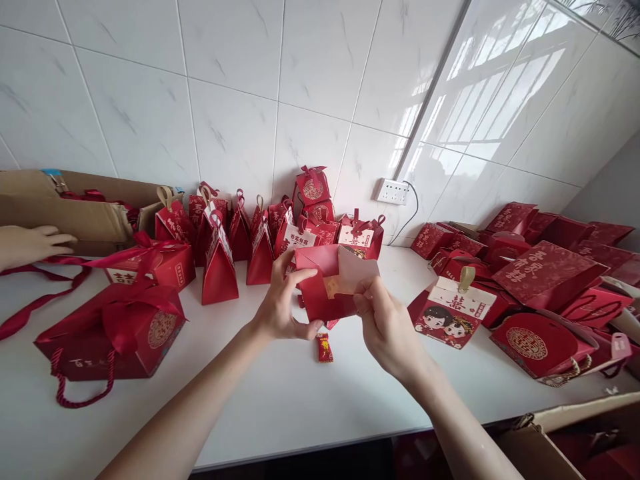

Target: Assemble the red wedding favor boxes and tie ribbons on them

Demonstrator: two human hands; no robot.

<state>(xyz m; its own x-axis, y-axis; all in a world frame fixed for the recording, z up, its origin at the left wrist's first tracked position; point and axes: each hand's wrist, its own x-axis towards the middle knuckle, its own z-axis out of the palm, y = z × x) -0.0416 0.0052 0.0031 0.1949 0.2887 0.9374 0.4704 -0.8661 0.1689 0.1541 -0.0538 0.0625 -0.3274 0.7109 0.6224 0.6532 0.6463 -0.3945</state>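
Both my hands hold a small red paper box (325, 283) above the white table (280, 393), at the middle of the head view. My left hand (283, 303) grips its left side, fingers curled over the top edge. My right hand (383, 320) pinches the pale inner flap (357, 270) on its right side. The box is partly unfolded, its flap standing open. A small red wrapped candy (325, 347) lies on the table just below the box.
Several assembled red gift boxes (260, 240) stand along the tiled wall. A larger red box with ribbon (115, 330) sits at left; flat and folded red boxes (540, 287) pile at right. Another person's hand (30, 243) rests by a cardboard carton (75, 207). A second carton (575, 433) stands lower right.
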